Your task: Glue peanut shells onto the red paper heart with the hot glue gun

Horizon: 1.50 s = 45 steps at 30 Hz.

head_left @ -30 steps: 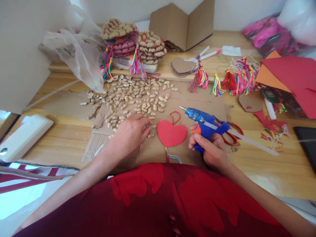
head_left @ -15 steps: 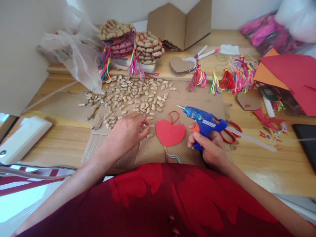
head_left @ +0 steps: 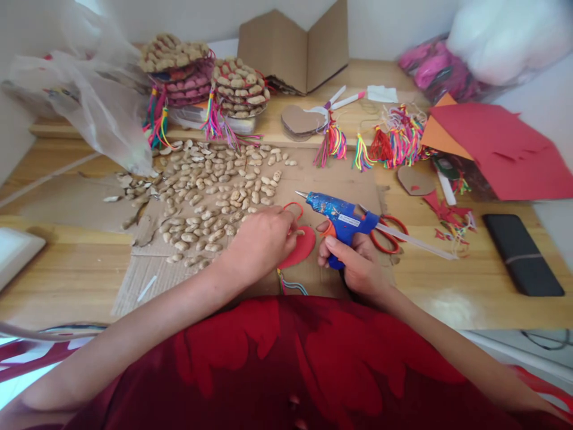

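Observation:
My left hand [head_left: 264,242] is closed in a pinch on a peanut [head_left: 300,232] over the red paper heart [head_left: 302,252]. The hand covers the heart's left part. A red cord loop [head_left: 294,209] shows at the heart's top, and a tassel of coloured cords [head_left: 290,286] hangs from its lower tip. My right hand [head_left: 353,260] grips a blue hot glue gun [head_left: 344,221], fingers at its orange trigger. The nozzle points left, above the cardboard, and a clear glue stick [head_left: 418,242] sticks out of the gun's back. Many loose peanuts [head_left: 201,197] lie left of the heart.
Finished peanut hearts [head_left: 176,60] are stacked at the back left beside a plastic bag [head_left: 98,101]. Tassels [head_left: 398,140] and cardboard hearts [head_left: 302,122] lie along the raised ledge. Scissors [head_left: 394,234], red paper [head_left: 501,149] and a black phone [head_left: 521,254] are on the right.
My left hand has moved right from the peanut pile's edge onto the red heart, carrying a peanut. My right hand still holds the glue gun. The view has shifted to the right.

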Each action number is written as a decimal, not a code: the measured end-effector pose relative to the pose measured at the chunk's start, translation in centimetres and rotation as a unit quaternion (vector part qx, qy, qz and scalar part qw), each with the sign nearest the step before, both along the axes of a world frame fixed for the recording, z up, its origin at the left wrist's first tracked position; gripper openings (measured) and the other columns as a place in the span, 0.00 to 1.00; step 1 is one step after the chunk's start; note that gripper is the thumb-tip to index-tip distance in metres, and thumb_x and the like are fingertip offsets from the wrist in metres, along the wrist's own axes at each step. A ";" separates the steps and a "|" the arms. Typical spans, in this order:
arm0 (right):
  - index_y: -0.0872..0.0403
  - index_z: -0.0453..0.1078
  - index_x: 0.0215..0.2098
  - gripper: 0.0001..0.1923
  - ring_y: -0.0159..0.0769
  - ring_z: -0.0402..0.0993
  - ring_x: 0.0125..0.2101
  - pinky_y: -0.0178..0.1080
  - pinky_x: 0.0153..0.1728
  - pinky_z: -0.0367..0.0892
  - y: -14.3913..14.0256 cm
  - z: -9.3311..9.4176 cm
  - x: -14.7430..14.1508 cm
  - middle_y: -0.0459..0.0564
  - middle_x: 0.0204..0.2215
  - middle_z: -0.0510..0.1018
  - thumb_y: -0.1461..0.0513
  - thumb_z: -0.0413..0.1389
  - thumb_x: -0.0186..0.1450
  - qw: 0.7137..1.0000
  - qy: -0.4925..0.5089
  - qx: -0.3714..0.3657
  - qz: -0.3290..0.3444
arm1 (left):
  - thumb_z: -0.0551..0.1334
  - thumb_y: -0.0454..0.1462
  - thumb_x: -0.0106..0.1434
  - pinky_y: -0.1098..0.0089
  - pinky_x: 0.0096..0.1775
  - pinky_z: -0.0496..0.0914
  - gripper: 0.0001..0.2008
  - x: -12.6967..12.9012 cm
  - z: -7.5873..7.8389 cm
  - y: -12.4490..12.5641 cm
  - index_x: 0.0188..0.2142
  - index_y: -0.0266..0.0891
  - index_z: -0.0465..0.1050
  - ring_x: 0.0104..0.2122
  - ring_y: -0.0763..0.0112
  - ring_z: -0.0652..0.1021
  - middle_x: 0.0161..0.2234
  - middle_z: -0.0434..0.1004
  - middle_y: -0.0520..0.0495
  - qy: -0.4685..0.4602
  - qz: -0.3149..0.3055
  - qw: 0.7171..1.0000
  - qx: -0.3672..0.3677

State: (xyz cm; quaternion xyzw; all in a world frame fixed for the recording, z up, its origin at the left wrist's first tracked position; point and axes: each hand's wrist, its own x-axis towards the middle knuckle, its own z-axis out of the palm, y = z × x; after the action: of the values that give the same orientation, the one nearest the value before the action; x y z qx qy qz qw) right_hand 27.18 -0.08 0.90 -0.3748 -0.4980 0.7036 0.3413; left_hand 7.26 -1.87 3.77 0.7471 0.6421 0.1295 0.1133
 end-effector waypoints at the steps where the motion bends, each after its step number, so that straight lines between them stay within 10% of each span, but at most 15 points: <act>1: 0.50 0.70 0.37 0.09 0.32 0.70 0.26 0.36 0.28 0.66 0.0 -0.1 0.0 0.43 0.25 0.72 0.54 0.60 0.67 1.000 0.005 0.000 0.001 | 0.63 0.37 0.64 0.66 0.35 0.69 0.05 0.1 -0.2 0.1 0.37 0.38 0.76 0.33 0.62 0.77 0.32 0.78 0.45 -0.003 0.003 1.000 0.000; 45: 0.51 0.71 0.44 0.09 0.32 0.69 0.25 0.37 0.29 0.65 0.2 0.3 0.0 0.42 0.25 0.73 0.57 0.59 0.68 1.000 0.019 0.003 0.006 | 0.63 0.32 0.64 0.69 0.37 0.70 0.06 -2.3 -1.3 0.2 0.39 0.39 0.79 0.32 0.69 0.76 0.34 0.79 0.48 -0.139 -0.013 0.990 0.025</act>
State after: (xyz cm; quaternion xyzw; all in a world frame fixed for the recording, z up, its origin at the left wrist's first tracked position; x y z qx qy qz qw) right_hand 27.22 0.11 1.19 -0.3573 -0.4958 0.7109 0.3481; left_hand 4.94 -1.68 2.44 0.7330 0.6067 0.2461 0.1844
